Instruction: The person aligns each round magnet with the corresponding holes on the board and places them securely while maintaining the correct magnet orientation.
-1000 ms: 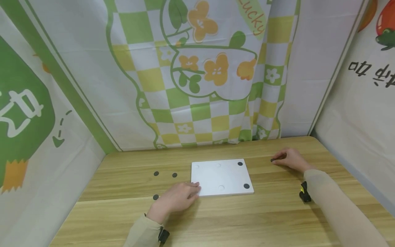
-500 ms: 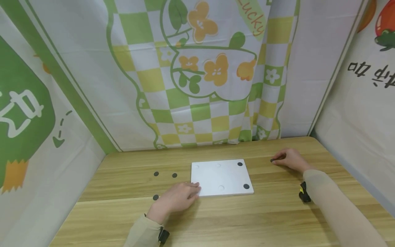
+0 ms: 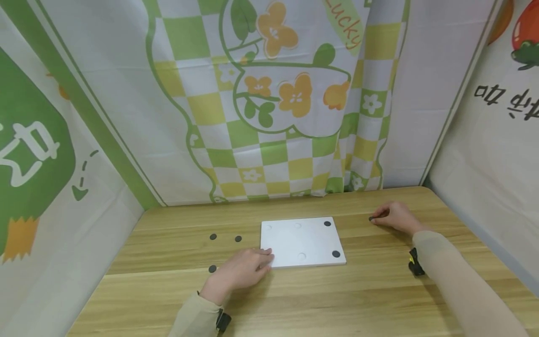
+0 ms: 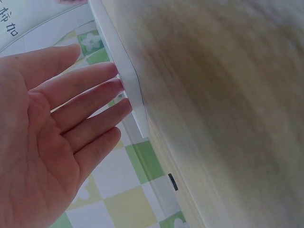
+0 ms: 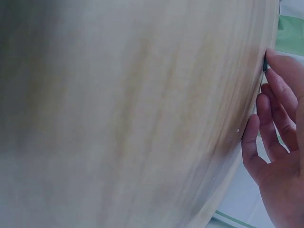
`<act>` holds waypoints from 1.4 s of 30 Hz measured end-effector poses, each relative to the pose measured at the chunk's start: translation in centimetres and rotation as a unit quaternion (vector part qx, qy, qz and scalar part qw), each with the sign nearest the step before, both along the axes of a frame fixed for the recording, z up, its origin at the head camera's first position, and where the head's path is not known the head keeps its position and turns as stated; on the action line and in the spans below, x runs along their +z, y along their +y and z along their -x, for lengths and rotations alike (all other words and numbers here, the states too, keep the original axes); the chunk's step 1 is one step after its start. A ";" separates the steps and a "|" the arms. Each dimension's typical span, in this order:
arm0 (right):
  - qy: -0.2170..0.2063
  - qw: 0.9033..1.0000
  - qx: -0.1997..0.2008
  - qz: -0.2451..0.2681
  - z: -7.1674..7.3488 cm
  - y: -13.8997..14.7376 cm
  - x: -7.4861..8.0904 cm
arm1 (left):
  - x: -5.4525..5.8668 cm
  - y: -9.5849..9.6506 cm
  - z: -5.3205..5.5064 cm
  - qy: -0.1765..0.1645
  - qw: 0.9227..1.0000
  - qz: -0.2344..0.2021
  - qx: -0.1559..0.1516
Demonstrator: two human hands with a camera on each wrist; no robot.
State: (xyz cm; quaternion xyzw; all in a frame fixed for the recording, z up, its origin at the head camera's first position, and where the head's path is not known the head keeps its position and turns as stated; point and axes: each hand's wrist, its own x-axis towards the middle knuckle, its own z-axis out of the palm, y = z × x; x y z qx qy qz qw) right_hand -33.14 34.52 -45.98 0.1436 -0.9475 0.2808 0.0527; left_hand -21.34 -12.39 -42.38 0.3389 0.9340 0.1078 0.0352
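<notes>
A white rectangular board [image 3: 290, 241] lies on the table, with shallow round recesses in its face. Two black discs sit at its right end, one at the back corner [image 3: 327, 223] and one at the front [image 3: 336, 254]. My left hand [image 3: 242, 269] rests its fingertips on the board's front left corner; the left wrist view shows those fingers [image 4: 90, 104] extended along the board's edge. Off to the right, my right hand [image 3: 397, 217] pinches a small black disc [image 5: 265, 62] between thumb and index finger, low at the tabletop. Its other fingers curl loosely.
Several black discs lie left of the board, including one at the back left [image 3: 213, 237], one nearer the board [image 3: 238, 238] and one beside my left wrist [image 3: 212, 269]. A checkered curtain [image 3: 273, 154] hangs behind the wooden table [image 3: 311, 304], with printed cloth on both sides.
</notes>
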 end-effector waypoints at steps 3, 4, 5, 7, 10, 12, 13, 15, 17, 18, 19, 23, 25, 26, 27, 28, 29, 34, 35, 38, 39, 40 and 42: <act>0.002 1.000 0.001 -0.003 0.0 -0.2 0.1 | 0.0 0.0 0.0 0.003 1.000 -0.001 -0.001; 0.004 1.000 0.003 -0.005 0.0 -0.2 0.1 | 0.0 0.0 0.0 0.003 1.000 -0.001 -0.001; 0.006 1.000 0.002 -0.006 0.1 -0.2 0.1 | 0.0 0.0 0.0 0.004 1.000 -0.001 -0.001; 0.009 1.000 0.006 -0.005 0.1 -0.2 0.0 | 0.0 0.0 0.0 0.003 1.000 -0.002 0.000; 0.011 1.000 0.009 -0.004 0.2 -0.2 0.0 | 0.0 0.0 0.0 0.004 1.000 -0.003 0.001; 0.009 1.000 0.010 -0.002 0.2 -0.1 0.0 | 0.0 0.0 0.0 0.004 1.000 -0.003 0.001; 0.008 1.000 0.012 -0.001 0.2 -0.1 0.0 | 0.0 0.0 0.0 0.004 1.000 -0.003 0.000; 0.006 1.000 0.017 -0.001 0.3 0.0 0.0 | 0.0 0.0 0.0 0.005 1.000 -0.002 -0.001; 0.006 1.000 0.022 -0.003 0.3 0.0 0.0 | 0.0 0.0 0.0 0.005 1.000 -0.002 -0.002; 0.007 1.000 0.026 -0.006 0.3 0.1 0.0 | 0.0 0.0 0.0 0.006 1.000 -0.001 -0.002; 0.009 0.999 0.031 -0.011 0.3 0.1 0.1 | 0.0 0.0 0.0 0.006 1.000 -0.001 -0.002; 0.017 0.999 0.040 -0.025 0.4 0.0 0.2 | -0.1 0.0 0.1 0.007 1.000 0.001 -0.001; 0.020 0.999 0.041 -0.029 0.4 0.0 0.2 | -0.2 0.0 0.1 0.007 1.000 0.002 -0.001; 0.020 0.999 0.040 -0.029 0.3 0.0 0.2 | -0.2 0.0 0.1 0.007 1.000 0.003 -0.001; 0.019 0.999 0.040 -0.030 0.3 0.0 0.2 | -0.2 0.0 0.1 0.007 1.000 0.003 -0.001; 0.019 0.999 0.039 -0.031 0.3 0.0 0.2 | -0.2 0.0 0.1 0.006 1.000 0.003 -0.002; 0.018 0.999 0.040 -0.033 0.3 0.0 0.2 | -0.3 0.0 0.1 0.006 1.000 0.003 -0.003; 0.034 0.997 0.053 -0.042 0.4 0.0 0.1 | -0.2 0.0 0.1 0.003 1.000 0.003 0.000; 0.040 0.997 0.058 -0.045 0.4 0.0 0.1 | -0.2 0.1 0.1 0.002 1.000 0.003 0.001; 0.067 0.992 0.078 -0.067 0.5 -0.1 0.2 | -0.3 0.0 0.1 0.002 1.000 0.004 0.004; 0.073 0.991 0.083 -0.073 0.6 -0.1 0.1 | -0.3 0.0 0.1 0.002 1.000 0.004 0.004; 0.079 0.990 0.089 -0.079 0.6 0.0 0.1 | -0.3 0.0 0.1 0.002 1.000 0.004 0.004; 0.089 0.988 0.099 -0.084 0.7 0.0 -0.1 | -0.4 0.0 0.1 0.002 1.000 0.002 0.002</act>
